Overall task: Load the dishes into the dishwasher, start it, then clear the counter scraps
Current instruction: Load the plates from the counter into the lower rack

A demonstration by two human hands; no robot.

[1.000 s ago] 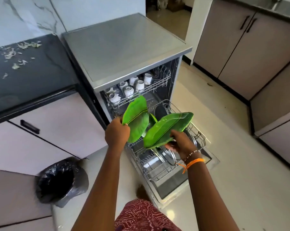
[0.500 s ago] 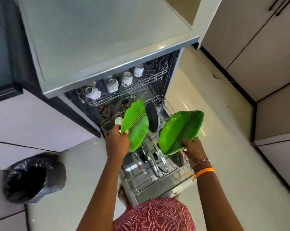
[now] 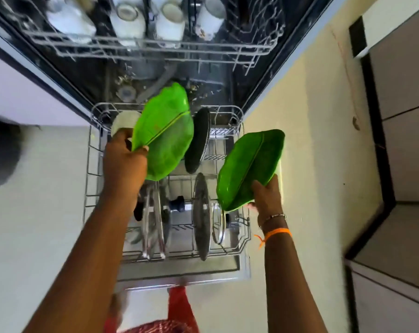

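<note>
The left hand (image 3: 124, 162) is seen from the back, so its fingers are mostly hidden; only a thumb tip shows, pressed on the near rim of a green leaf-shaped plate (image 3: 164, 131), which is gripped at its lower left edge and held tilted above the lower rack (image 3: 93, 174). The right hand (image 3: 267, 197) is clamped on the near corner of a second green leaf-shaped plate (image 3: 249, 168), thumb on the upper face, the other fingers hidden beneath it. This plate is held over the right side of the rack, apart from the first. Both forearms are stretched forward and down from the bottom edge of the view; a beaded bracelet (image 3: 274, 216) and an orange thread band (image 3: 276, 233) are worn on the right wrist.

Below the plates, in the pulled-out rack, a dark round pan (image 3: 199, 140) is stood on edge, and several steel plates and lids (image 3: 201, 217) are set upright in the tines; their number cannot be told through the blur. A pale round dish (image 3: 123, 121) is partly covered by the left hand and plate. In the upper rack (image 3: 155, 48), white cups (image 3: 129, 19) are blurred and cut off by the top edge. A dark shape (image 3: 1, 155) at the left edge is too smeared to identify.
</note>
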